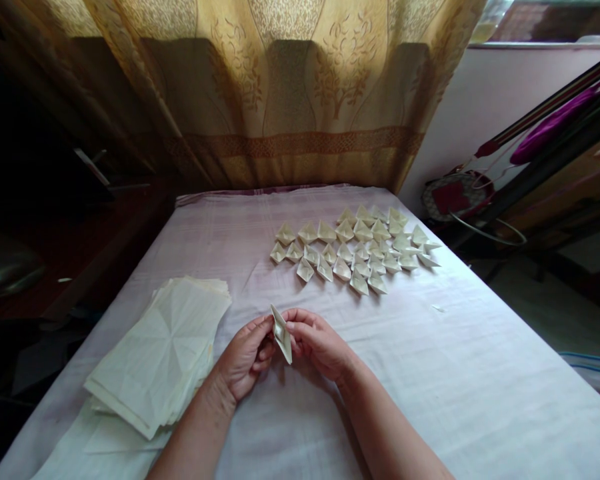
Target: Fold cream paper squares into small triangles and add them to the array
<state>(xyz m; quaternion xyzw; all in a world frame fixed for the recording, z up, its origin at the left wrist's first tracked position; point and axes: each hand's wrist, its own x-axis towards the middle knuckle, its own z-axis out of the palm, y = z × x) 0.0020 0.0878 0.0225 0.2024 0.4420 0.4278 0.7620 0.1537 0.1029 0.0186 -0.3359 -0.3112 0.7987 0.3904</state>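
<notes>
Between my two hands is a small folded paper boat [281, 335], held tilted above the cloth with its narrow opening facing me. My left hand [247, 353] pinches its left side between thumb and fingers. On the other side, my right hand [317, 340] grips the boat's edge with the thumb in front; some fingertips are hidden behind the paper. Beyond my hands, several finished paper boats [345, 231] stand in rough rows. To the left of my left hand lies a stack of paper sheets [167, 333], the top one marked with crossing creases.
A pale checked cloth [430, 400] covers the table. A tiny paper scrap [439, 308] lies right of the boats. Patterned gold curtains [280, 100] hang behind the table. A bag [457, 195] rests beyond the right edge, and dark furniture [80, 253] stands at left.
</notes>
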